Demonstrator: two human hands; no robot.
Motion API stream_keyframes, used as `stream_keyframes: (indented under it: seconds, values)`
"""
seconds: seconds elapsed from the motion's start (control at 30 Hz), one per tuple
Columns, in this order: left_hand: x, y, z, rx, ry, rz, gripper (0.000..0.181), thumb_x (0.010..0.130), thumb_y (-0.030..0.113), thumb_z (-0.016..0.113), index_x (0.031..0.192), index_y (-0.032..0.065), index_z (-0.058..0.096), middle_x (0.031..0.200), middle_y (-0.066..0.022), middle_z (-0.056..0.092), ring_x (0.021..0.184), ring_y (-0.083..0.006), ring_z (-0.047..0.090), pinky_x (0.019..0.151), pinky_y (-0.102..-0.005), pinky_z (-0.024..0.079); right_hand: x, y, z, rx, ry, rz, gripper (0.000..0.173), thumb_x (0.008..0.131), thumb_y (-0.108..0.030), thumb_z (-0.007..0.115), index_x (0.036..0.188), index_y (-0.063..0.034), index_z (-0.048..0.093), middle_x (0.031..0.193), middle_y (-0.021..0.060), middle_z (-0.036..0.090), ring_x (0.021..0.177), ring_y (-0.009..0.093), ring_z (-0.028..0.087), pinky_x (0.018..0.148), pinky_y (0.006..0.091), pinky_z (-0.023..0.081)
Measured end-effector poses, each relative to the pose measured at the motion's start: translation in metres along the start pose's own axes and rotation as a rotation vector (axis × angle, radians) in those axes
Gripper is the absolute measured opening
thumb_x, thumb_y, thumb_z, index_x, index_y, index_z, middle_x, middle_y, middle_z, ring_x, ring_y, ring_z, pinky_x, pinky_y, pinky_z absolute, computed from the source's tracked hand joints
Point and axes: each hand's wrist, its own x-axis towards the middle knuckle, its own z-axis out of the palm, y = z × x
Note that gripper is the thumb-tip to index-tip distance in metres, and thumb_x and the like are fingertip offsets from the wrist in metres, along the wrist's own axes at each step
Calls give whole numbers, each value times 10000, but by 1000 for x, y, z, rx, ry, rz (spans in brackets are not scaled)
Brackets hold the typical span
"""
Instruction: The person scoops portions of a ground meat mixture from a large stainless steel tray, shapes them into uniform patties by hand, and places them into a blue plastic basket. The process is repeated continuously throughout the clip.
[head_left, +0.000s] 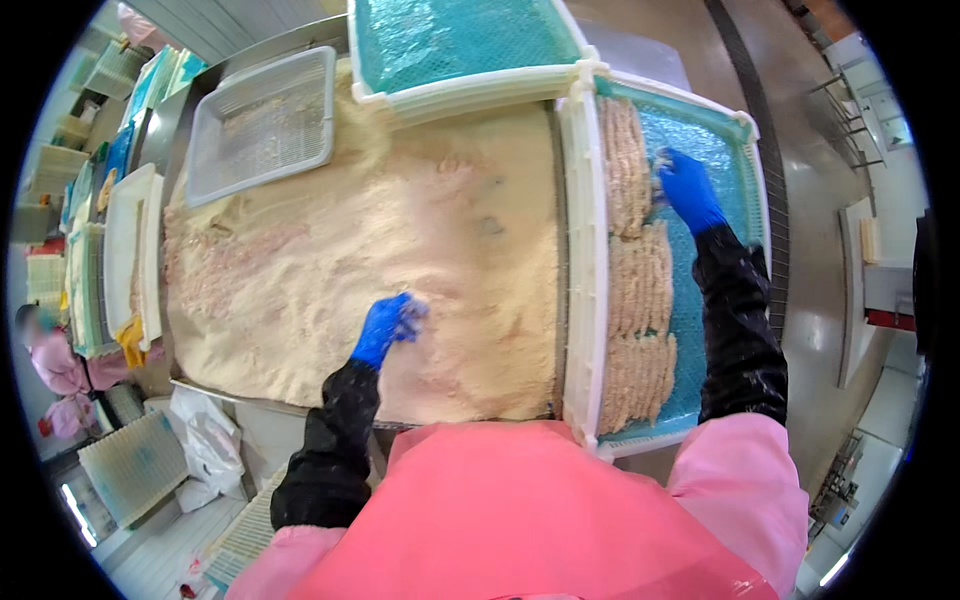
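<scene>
My left hand (388, 324), in a blue glove, is low over a wide bed of pale breading crumbs (465, 262). Its fingers are curled and crumb-dusted; whether they grip anything does not show. My right hand (686, 187), also blue-gloved, reaches over a white-rimmed tray (754, 180) lined with teal mesh (686, 300). Its fingertips are beside the far group of breaded strips (624, 161), and what lies under them is hidden. Two more groups of breaded strips, a middle one (641, 281) and a near one (637, 379), run along the tray's left side. Pinkish strips (247, 259) lie partly covered in the crumbs.
A white perforated basket (330, 112) sits on the crumbs at the far left. Another teal-lined tray (469, 86) overhangs the far edge. Left of the crumb table is a white tub (154, 255) with a yellow glove (131, 341). A person in pink (64, 367) is farther left.
</scene>
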Motion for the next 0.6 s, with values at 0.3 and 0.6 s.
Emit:
stream_keyframes:
  seconds: [0.3, 0.6]
  values:
    - [147, 104, 53, 801, 587, 965, 348, 855, 273, 590, 1152, 98, 639, 1093, -151, 639, 970, -360, 612, 852, -426, 485, -182, -63, -8, 438, 155, -88, 425, 938, 35, 487, 1361, -6, 497, 962, 83, 653, 808, 128, 619, 737, 265, 527]
    - [244, 117, 26, 434, -25, 453, 366, 872, 218, 651, 1218, 102, 622, 1054, -31, 672, 869, -164, 624, 732, -301, 493, -320, -146, 14, 755, -132, 51, 396, 901, -79, 512, 1269, 66, 535, 1035, 186, 673, 904, 242, 671, 788, 360, 535]
